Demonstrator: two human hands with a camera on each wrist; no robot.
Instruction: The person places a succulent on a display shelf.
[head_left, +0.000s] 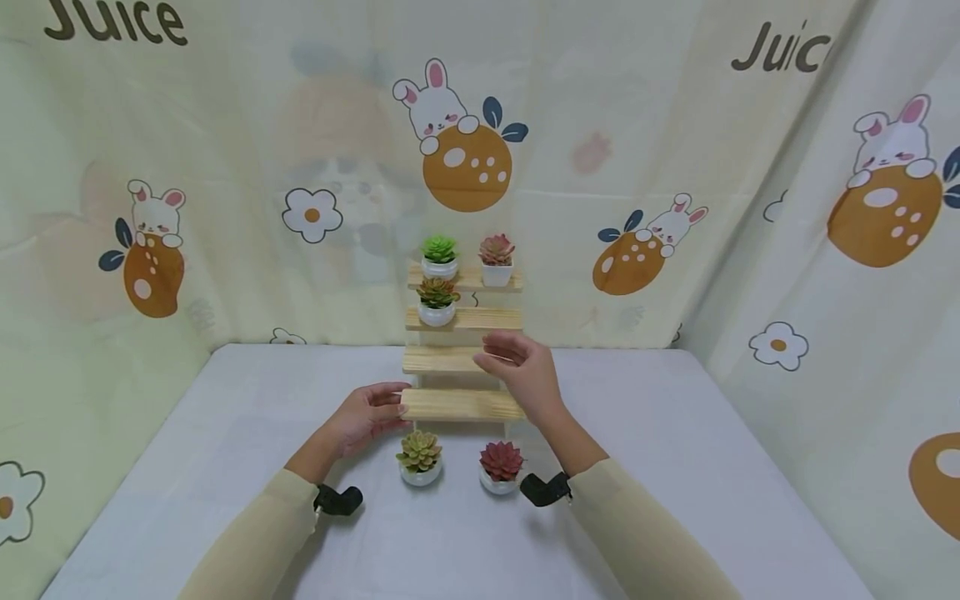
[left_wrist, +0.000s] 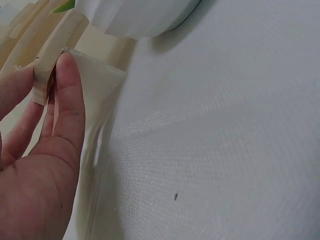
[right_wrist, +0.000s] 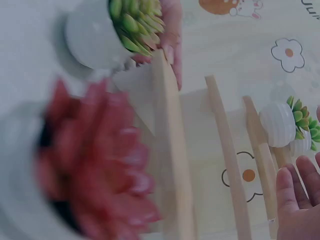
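A tiered wooden plant stand [head_left: 461,405] with light slats stands at the table's middle. My left hand [head_left: 371,417] pinches the left end of its lowest slat [left_wrist: 47,65] between thumb and fingers. My right hand [head_left: 525,375] is at the stand's right side, near the second slat from the bottom, its fingers loosely bent with nothing between them. In the right wrist view, the fingers [right_wrist: 287,190] show beside the upper slats. A green succulent [head_left: 439,254] and a pink succulent [head_left: 497,258] sit on the top slat. A reddish-green succulent [head_left: 437,302] stands one slat lower, on the left.
In front of the stand, on the white table [head_left: 225,467], are a yellow-green succulent [head_left: 420,457] and a dark red succulent [head_left: 501,467] in white pots. The red one is close to the right wrist's black camera [head_left: 545,490]. A printed curtain [head_left: 630,125] hangs behind the table.
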